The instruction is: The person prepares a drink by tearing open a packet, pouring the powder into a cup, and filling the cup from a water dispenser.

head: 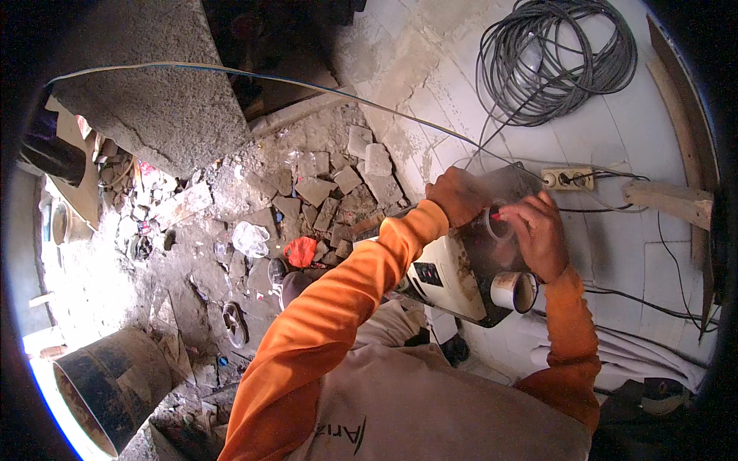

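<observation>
My left hand [458,196], its fingers curled, is over the far end of a cream-and-black box-shaped appliance [447,276]; what its fingers touch is hidden. Just to its right, my right hand [539,236] pinches a small red object [497,216] at a clear round rim, perhaps of a cup or jar [500,233]. A whitish, stained cup [513,291] lies tilted on the appliance's near right corner, below my right hand. The appliance has a dark panel on its cream side. Haze blurs the area around both hands.
A coiled black cable [556,63] lies on white tiles beside a power strip [568,178] with plugs in it. A thin cable [323,89] spans the upper view. Broken bricks [314,190], an orange plastic bag [300,252], a sandal [235,324] and a large drum [115,380] are at left.
</observation>
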Available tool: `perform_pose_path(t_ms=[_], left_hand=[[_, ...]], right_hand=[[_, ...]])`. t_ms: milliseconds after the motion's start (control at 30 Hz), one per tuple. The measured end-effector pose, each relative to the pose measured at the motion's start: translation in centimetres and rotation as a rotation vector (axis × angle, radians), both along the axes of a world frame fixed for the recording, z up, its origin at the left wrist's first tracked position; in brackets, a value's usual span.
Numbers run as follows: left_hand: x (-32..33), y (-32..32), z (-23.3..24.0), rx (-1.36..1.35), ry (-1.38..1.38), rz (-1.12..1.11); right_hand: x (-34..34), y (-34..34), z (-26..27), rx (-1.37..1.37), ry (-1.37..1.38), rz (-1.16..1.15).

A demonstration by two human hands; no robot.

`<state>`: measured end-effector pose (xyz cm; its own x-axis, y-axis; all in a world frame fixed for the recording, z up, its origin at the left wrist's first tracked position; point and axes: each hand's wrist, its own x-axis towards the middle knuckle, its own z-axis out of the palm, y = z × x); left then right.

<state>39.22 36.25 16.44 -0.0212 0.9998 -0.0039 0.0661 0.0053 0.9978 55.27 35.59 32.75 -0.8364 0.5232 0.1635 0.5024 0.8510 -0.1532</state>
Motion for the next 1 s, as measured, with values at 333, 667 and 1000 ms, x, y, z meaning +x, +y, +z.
perform_pose_path(t_ms=[333, 667, 1000], left_hand=[[0.0, -0.2, 0.3, 0.019, 0.021, 0.014], [-0.2, -0.6, 1.2, -0.01, -0.004, 0.035], [-0.3, -0.5, 1.3, 0.042, 0.073, 0.028]], right_hand=[[-0.2, -0.2, 0.3, 0.004, -0.047, -0.004], [-0.3, 0.0, 0.1, 0.046, -0.033, -0.045], [0.0, 0.3, -0.2, 0.036, -0.018, -0.053]])
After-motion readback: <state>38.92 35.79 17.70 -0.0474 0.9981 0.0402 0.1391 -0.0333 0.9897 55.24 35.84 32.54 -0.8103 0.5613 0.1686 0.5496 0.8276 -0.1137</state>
